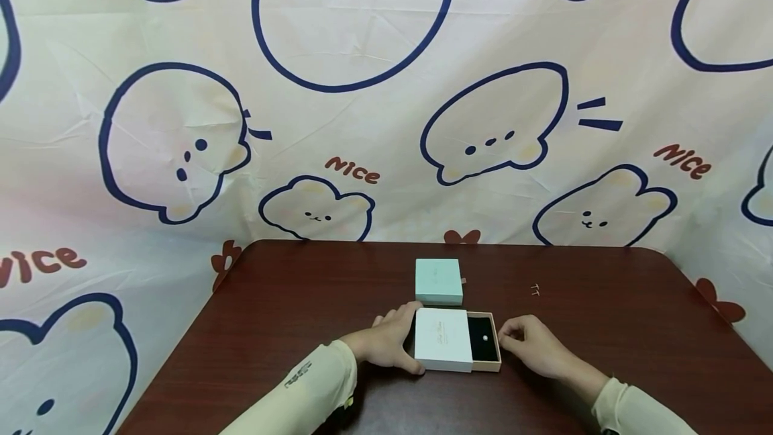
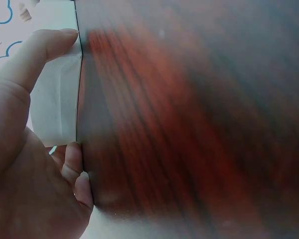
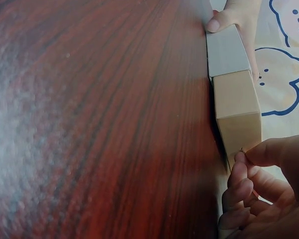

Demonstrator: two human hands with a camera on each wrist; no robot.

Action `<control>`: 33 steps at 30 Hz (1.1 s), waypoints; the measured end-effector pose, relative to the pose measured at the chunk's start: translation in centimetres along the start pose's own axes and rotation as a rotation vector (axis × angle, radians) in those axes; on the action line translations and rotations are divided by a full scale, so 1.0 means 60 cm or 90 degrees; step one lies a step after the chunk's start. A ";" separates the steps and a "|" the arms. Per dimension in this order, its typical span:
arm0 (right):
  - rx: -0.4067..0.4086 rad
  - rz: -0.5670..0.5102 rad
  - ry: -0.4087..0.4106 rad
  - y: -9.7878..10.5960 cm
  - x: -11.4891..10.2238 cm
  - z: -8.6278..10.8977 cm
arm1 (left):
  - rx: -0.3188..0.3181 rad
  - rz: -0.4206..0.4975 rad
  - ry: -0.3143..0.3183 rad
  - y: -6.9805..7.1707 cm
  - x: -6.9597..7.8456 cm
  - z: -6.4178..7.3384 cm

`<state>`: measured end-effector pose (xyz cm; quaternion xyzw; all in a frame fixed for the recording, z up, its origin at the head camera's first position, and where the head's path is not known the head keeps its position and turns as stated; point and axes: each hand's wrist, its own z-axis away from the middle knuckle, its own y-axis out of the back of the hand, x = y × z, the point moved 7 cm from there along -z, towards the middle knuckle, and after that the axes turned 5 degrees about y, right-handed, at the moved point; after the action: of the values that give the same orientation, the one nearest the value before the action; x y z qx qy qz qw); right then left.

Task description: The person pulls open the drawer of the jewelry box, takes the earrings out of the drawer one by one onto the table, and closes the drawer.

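A white jewelry box (image 1: 443, 339) lies flat on the table, its tan drawer (image 3: 237, 94) slid partway out to the right. Inside the drawer is a black lining (image 1: 481, 348) with a small white bead-like piece (image 1: 485, 337) on it. My left hand (image 1: 386, 340) grips the white sleeve from the left, thumb on the near side and fingers round the far side. At the drawer's right end, my right hand (image 1: 531, 344) pinches with thumb and forefinger; the fingertips hide whatever small part lies between them. The other right fingers are curled.
A mint-green box (image 1: 439, 280) with a small tab on its right side stands just behind the white box. Two tiny pale pieces (image 1: 535, 289) lie on the brown table (image 1: 302, 280) to the right. A cartoon-printed cloth (image 1: 386, 126) hangs behind the table.
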<state>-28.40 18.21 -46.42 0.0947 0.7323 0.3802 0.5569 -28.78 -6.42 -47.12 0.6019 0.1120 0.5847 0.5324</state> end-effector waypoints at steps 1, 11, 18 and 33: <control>0.000 0.000 0.000 0.000 0.000 0.000 | 0.001 -0.001 -0.001 0.000 0.000 0.000; 0.004 -0.004 0.008 0.002 -0.001 0.001 | 0.005 -0.005 0.001 0.000 -0.001 0.000; 0.011 -0.005 0.010 0.004 -0.002 0.005 | 0.004 -0.006 0.000 0.002 0.002 0.002; 0.013 0.016 0.003 0.009 0.006 0.006 | 0.004 -0.005 0.001 0.002 0.002 0.001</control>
<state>-28.39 18.93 -46.38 0.1086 0.7361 0.3798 0.5496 -28.73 -6.41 -46.91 0.6027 0.1166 0.5823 0.5330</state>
